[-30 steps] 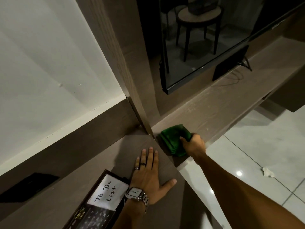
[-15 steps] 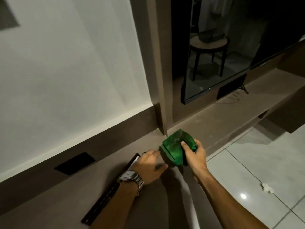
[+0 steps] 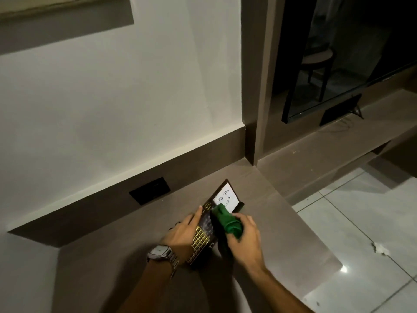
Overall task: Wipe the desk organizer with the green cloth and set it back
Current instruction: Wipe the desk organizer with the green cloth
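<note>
Both forearms reach forward and meet close together, the left hand (image 3: 184,231), a watch (image 3: 160,251) on its wrist, spread with fingers extended in a loose grip, the right hand (image 3: 244,238) curled into a closed fist.

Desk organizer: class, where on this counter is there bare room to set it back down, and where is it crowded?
Bare counter lies between the black wall outlet and the left hand, and beyond the desk organizer toward the corner post. It is crowded where the right hand presses the green cloth on it.
</note>
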